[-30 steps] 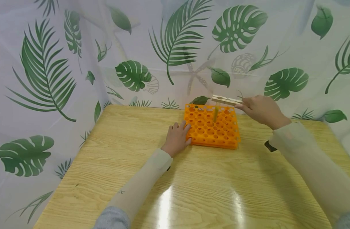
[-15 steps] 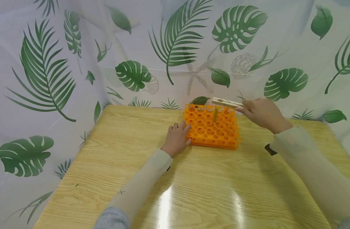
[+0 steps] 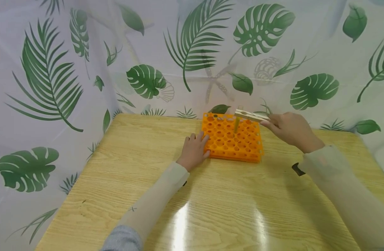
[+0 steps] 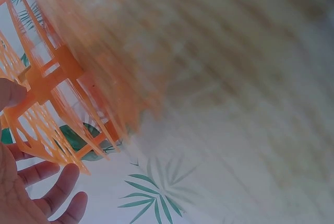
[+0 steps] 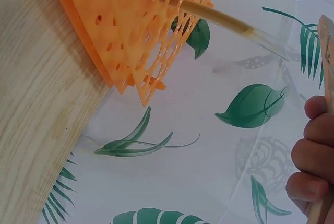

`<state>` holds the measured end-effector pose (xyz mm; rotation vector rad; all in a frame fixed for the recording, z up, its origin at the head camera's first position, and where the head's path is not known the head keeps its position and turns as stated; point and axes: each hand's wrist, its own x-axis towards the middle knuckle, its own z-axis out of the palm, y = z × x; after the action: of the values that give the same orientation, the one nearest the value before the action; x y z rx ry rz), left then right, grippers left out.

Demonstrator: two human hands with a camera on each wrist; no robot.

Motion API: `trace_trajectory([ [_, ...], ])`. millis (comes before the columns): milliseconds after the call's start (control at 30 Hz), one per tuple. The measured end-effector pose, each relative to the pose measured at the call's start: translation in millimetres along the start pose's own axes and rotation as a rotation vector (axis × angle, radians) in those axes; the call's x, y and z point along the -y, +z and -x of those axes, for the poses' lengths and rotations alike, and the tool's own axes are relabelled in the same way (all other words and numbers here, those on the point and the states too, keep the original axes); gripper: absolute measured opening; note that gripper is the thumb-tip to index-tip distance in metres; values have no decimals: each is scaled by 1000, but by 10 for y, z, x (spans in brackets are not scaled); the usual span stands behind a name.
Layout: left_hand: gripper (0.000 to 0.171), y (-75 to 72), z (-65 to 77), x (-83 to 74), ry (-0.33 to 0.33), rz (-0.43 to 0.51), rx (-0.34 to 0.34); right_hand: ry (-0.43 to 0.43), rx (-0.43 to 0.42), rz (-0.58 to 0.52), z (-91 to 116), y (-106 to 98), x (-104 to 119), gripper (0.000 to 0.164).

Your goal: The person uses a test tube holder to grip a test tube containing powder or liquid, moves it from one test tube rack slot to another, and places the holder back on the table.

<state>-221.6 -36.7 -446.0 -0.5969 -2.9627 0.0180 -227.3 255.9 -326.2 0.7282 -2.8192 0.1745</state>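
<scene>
A test tube with yellow content stands upright in the orange test tube rack. Pinched in my right hand is a wooden test tube clamp, reaching left towards the tube's upper part. The tube's clear rim shows just above the clamp in the head view. In the right wrist view a gap separates the clamp from the tube's top end. My left hand holds the rack's near left corner, thumb at the front and fingers on the left side.
The rack sits near the back edge of a wood-grain table. Behind and to the left hangs a white leaf-printed curtain, close to the rack's far side. Blur covers much of the left wrist view.
My right hand and the clamp have moved down and slightly right, so the tube's rim now shows above the clamp. My left hand, the rack and the tube stay in place.
</scene>
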Motion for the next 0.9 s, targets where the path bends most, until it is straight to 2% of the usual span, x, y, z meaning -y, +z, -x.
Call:
trace_trajectory([
  [367,49,-2,-13,11,-1,-1,7,11,11,-24,81,14,23,42],
  [633,50,-3,-16,13,0,6,1,29,31,-32,165,-13,114,37],
  [900,50,-4,0,8,-2,16,8,23,-19,-48,254,17,176,29],
])
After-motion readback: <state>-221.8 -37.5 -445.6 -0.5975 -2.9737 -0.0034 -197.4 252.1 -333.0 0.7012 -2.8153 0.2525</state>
